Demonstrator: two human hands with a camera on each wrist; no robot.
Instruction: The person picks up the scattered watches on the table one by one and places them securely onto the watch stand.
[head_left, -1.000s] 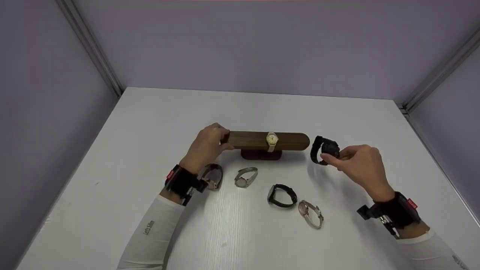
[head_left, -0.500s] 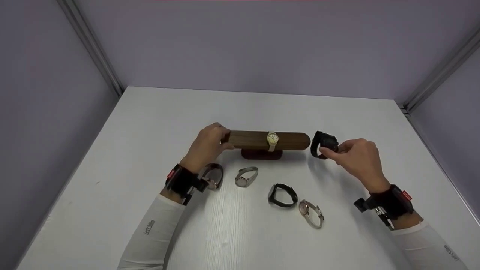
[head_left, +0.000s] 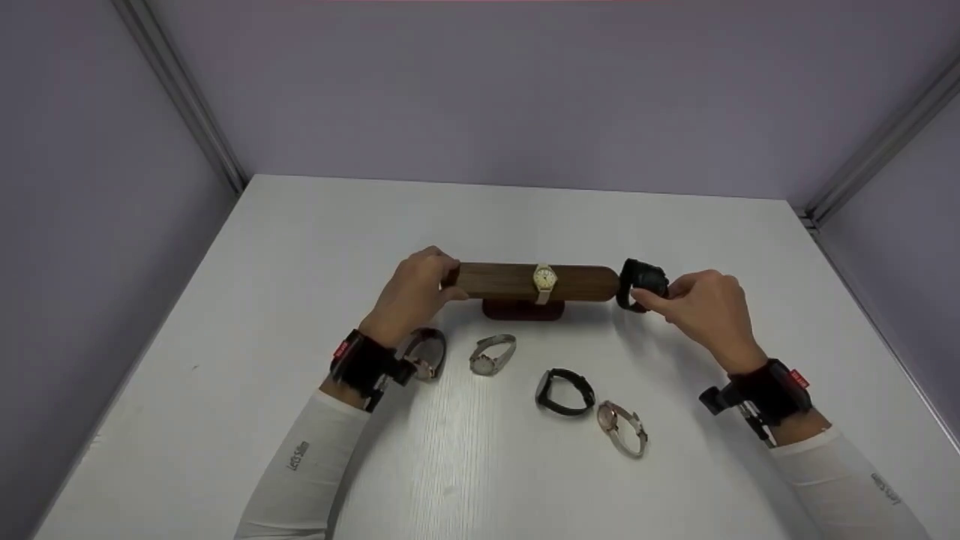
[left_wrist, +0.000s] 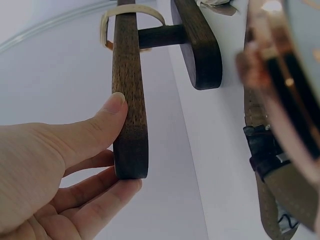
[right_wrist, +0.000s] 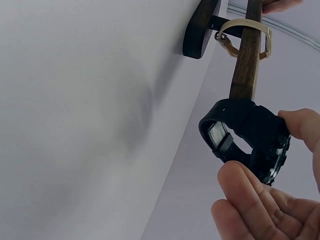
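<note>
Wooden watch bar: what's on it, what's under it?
On the brown wooden bar: one gold-faced cream-strap watch. Under it: a dark oval base on the white table. The post between is hidden in the head view.

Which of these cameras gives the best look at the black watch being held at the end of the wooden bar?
The right wrist view: the black watch fills the frame, pinched by the right hand. The head view shows it small at the bar's right end. The left wrist view misses it.
</note>
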